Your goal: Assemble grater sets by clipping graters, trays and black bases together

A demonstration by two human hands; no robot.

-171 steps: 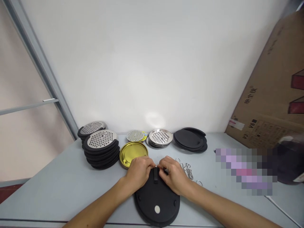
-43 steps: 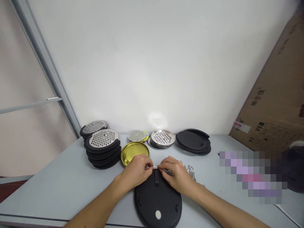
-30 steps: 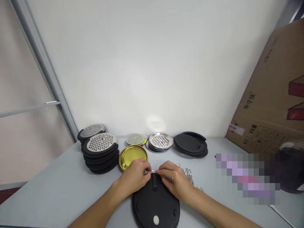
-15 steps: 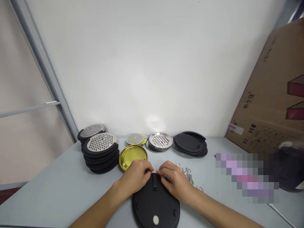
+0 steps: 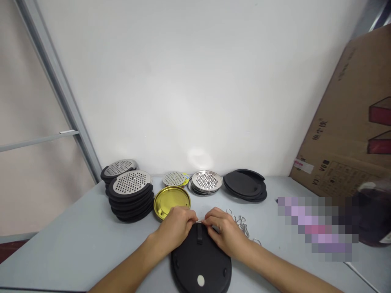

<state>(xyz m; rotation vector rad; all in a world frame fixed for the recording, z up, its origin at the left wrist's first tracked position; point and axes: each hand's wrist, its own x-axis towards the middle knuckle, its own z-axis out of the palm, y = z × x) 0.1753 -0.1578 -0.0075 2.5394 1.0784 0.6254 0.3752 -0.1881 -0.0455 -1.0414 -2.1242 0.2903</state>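
A black round plate (image 5: 200,260) lies underside up in front of me, with a raised strap-like tab (image 5: 199,235) near its far edge and a pale oval spot near its close edge. At the tip of that tab is a thin silver metal ring (image 5: 198,221), mostly hidden by fingers. My left hand (image 5: 179,221) pinches the ring from the left, thumb and forefinger together. From the other side my right hand (image 5: 224,228) pinches it too, its lower fingers over the plate. Several loose metal rings (image 5: 241,224) lie just beyond my right hand.
Stacks of black holders with perforated metal grater discs (image 5: 131,183) stand at left. A gold round dish (image 5: 171,200) lies beyond my left hand. Along the wall are grater discs (image 5: 207,181) and black plates (image 5: 244,184). A cardboard box (image 5: 345,122) leans at right, near a dark jar (image 5: 374,215).
Both hands keep their pinch at the far end of the plate, with barely any finger movement. The view has shifted very slightly.
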